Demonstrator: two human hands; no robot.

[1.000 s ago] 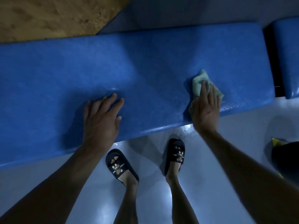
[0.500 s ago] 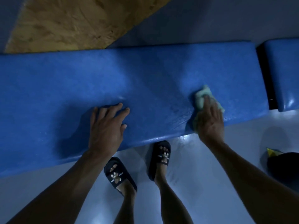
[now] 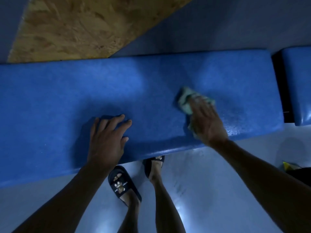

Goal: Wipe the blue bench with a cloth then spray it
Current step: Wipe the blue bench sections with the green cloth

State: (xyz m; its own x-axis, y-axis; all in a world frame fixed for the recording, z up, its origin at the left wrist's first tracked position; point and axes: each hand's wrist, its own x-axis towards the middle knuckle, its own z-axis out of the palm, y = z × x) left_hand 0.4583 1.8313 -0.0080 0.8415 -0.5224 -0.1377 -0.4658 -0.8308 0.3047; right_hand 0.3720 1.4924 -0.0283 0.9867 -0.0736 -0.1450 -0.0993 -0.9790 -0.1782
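Blue bench [image 3: 151, 84] bears pale cloth [image 3: 185, 100] under flat right hand [image 3: 207, 121]; left hand [image 3: 107, 140] flat, grip empty.

Dark slides [image 3: 123, 186] on pale floor [image 3: 210, 190], chipboard panel [image 3: 80, 27] behind

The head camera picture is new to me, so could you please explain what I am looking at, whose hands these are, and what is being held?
There is no machine here: a person wears a wide-angle camera on the head, so the single view looks down past their own arms. The long padded surface is the blue bench. The left hand rests flat on it, fingers spread, holding nothing. The right hand presses a pale green cloth onto the bench with straight fingers; the cloth looks blurred. The bench looks damp to the right of the cloth. Below the bench are the person's feet in dark slippers on a pale floor. A second blue pad sits at the right, and a wooden board lies behind. No spray bottle shows.
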